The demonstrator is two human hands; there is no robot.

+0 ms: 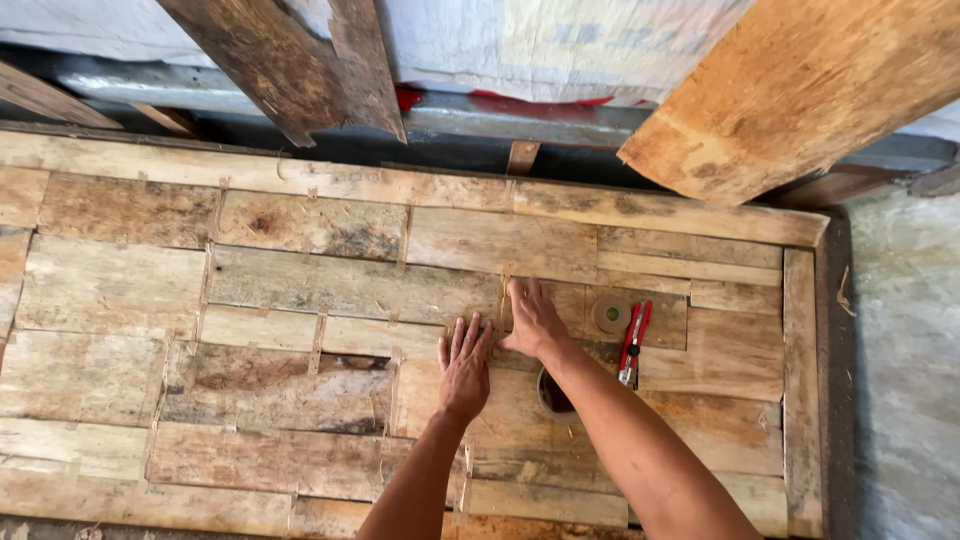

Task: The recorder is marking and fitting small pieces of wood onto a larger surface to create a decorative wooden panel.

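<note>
A large flat panel (300,290) made of many weathered wooden veneer pieces patched together lies in front of me. My left hand (466,365) rests flat, palm down, fingers together, on a pale piece near the middle. My right hand (532,318) presses flat on the pieces just beyond it, fingers pointing away from me. Neither hand holds anything. Right of my right hand lie a brown tape roll (611,314) and a red-handled cutter (634,340). A dark round container (552,395) sits partly hidden under my right forearm.
Rough wooden planks (290,60) (800,90) lean over the far edge, against a white sheet (560,40) on the wall. A dark wooden frame edge (835,370) borders the panel on the right, with grey concrete floor (905,380) beyond. A gap in the veneer (350,362) shows left of my hands.
</note>
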